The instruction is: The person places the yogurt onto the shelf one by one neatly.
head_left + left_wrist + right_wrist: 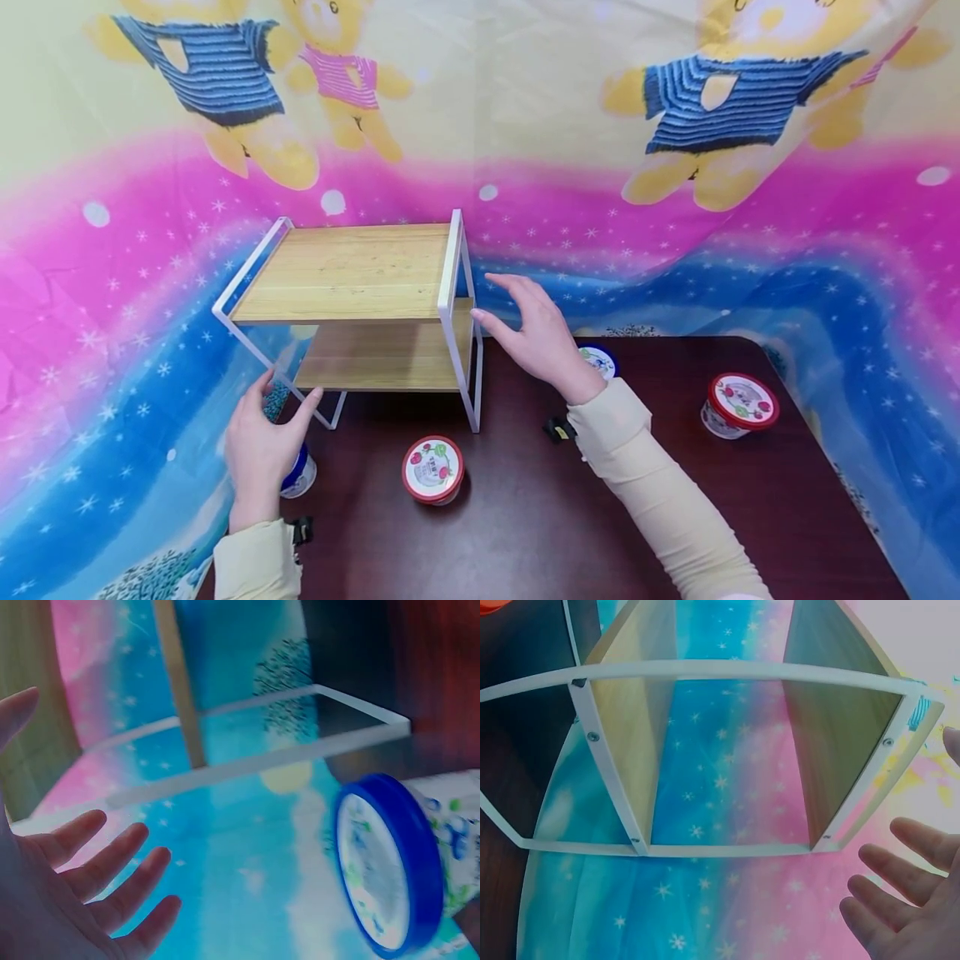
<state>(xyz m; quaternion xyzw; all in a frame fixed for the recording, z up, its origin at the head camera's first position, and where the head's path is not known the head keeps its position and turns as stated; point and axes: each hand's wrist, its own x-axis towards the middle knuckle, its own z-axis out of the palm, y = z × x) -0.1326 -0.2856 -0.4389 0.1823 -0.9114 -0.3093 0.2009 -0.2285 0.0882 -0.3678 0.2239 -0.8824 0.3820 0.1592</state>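
Observation:
A two-tier shelf [345, 267] with wooden boards and white metal side frames stands at the back left of the dark table. My left hand [258, 437] is beside its front left leg, fingers spread and holding nothing. Just right of that hand, a blue-lidded tub [300, 473] is partly hidden; in the left wrist view the same tub [390, 862] lies apart from the fingers. My right hand [536, 329] is raised by the shelf's right side frame, thumb and fingers apart. The right wrist view shows its fingers [900, 877] near the white frame [735, 671], with a gap between.
A red-lidded tub [433, 469] stands in front of the shelf. Another red-lidded tub [738, 404] is near the table's right edge. Behind the right forearm, a blue-lidded tub [597, 360] is partly covered. A printed bear curtain [555, 183] hangs close around the table [525, 517].

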